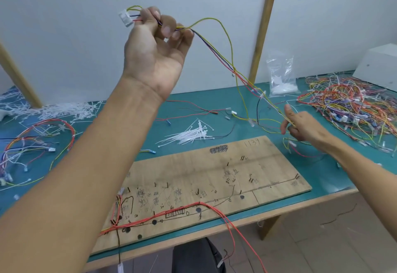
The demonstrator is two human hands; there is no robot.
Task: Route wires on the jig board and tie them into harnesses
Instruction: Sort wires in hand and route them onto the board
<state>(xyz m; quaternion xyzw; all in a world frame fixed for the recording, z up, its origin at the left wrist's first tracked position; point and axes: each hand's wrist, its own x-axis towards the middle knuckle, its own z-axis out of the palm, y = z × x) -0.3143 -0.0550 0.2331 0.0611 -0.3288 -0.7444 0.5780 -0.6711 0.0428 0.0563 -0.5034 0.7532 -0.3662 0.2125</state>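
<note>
My left hand (154,45) is raised high above the table and pinches a bundle of thin yellow, blue and red wires (217,51) just behind a white connector (124,17). The wires slope down to the right to my right hand (300,124), which pinches their far part low over the table. A wooden jig board (214,178) with nails and pen markings lies in front of me. Red wires (167,212) run along its near edge and hang off the table.
A big tangle of coloured wires (352,105) lies at the right, a finished harness (36,139) at the left. Loose white cable ties (191,135) lie behind the board, a clear bag of ties (281,79) stands by the wall, with a white box (380,64) far right.
</note>
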